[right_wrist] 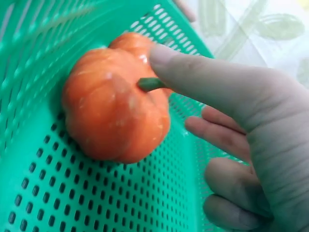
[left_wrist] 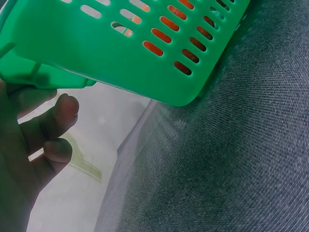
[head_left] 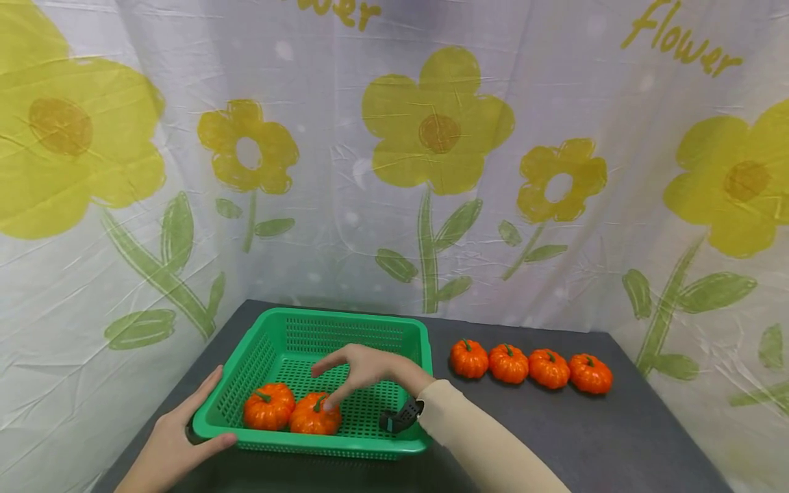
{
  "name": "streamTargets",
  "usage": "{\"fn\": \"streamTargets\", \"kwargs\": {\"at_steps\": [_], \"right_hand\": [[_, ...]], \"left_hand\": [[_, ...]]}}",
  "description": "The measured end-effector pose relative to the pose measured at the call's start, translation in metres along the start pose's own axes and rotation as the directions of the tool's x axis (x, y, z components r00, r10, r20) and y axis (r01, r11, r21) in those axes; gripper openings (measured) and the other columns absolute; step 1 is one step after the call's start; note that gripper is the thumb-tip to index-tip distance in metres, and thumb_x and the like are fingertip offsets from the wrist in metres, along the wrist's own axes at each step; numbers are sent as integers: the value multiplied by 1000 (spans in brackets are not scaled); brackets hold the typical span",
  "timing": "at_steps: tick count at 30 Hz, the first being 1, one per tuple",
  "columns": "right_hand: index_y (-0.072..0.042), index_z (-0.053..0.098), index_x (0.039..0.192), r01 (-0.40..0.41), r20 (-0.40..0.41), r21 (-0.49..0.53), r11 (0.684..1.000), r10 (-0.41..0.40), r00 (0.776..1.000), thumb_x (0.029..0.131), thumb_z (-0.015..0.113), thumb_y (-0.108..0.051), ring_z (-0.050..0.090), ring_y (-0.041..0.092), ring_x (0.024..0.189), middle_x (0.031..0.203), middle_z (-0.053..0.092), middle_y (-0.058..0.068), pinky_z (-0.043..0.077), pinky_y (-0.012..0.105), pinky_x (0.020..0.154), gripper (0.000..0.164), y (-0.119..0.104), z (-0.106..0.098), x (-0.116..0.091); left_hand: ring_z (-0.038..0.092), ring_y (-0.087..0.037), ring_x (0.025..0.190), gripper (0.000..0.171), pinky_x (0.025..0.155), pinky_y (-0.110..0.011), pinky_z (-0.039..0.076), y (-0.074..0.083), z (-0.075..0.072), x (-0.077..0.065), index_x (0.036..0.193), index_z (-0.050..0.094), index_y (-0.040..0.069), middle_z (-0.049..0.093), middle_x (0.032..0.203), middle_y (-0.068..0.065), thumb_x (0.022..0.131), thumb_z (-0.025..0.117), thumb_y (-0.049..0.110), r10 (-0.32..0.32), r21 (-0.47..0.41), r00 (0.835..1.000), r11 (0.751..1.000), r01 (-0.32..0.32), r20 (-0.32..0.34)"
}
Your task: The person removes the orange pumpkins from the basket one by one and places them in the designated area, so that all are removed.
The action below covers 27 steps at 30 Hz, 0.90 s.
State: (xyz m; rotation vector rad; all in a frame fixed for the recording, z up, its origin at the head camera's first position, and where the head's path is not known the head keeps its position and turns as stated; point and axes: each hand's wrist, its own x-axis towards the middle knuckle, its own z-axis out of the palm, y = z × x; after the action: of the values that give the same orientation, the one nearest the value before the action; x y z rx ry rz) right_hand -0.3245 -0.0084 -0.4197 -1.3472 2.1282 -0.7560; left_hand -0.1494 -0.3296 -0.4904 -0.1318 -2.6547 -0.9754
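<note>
A green plastic basket (head_left: 345, 445) with slotted walls stands on the dark table. My left hand (head_left: 179, 428) holds its front left corner, the thumb near the front rim and the fingers along the left side. From the left wrist view, loosely bent fingers (left_wrist: 65, 111) show beneath the rim. Inside, at the front left, lie two orange pumpkins, a left one (head_left: 268, 407) and a right one (head_left: 308, 419), side by side. My right hand (head_left: 364, 370) is over the right pumpkin, fingers spread apart, its thumb (right_wrist: 203, 77) close by the green stem (right_wrist: 150, 84).
Several more orange pumpkins, among them the leftmost (head_left: 469, 359) and the rightmost (head_left: 590, 374), form a row on the dark table (head_left: 524, 431) right of the basket. A flower-printed curtain (head_left: 333, 260) encloses the table at the back and sides.
</note>
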Motion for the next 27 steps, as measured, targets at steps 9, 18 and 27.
{"fn": "streamTargets", "kwargs": {"at_steps": [9, 18, 27], "right_hand": [[-11, 55, 156, -39, 153, -9, 999, 40, 987, 90, 88, -18, 45, 7, 148, 157, 57, -4, 41, 29, 119, 75, -2, 4, 3], [-15, 57, 156, -42, 170, -103, 994, 60, 984, 88, 90, -19, 47, 7, 146, 156, 57, -5, 44, 27, 116, 75, 1, 8, 6], [-10, 51, 159, -37, 205, 46, 998, 27, 978, 93, 84, -12, 46, 6, 146, 161, 52, -1, 42, 27, 118, 74, 6, 12, 7]], "left_hand": [[44, -4, 140, 105, 97, -65, 53, -4, 1, 0, 171, 26, 31, 44, 164, -17, 87, 89, 34, 11, 3, 1000, 1000, -11, -9], [41, 6, 136, 105, 96, -57, 55, -5, 1, 0, 171, 27, 29, 44, 163, -15, 87, 89, 34, 19, 9, 1000, 1000, -19, -17], [52, -32, 141, 105, 96, -67, 53, -5, 2, -1, 171, 24, 29, 39, 166, -12, 88, 88, 35, 7, 0, 1000, 1000, -7, -6]]}}
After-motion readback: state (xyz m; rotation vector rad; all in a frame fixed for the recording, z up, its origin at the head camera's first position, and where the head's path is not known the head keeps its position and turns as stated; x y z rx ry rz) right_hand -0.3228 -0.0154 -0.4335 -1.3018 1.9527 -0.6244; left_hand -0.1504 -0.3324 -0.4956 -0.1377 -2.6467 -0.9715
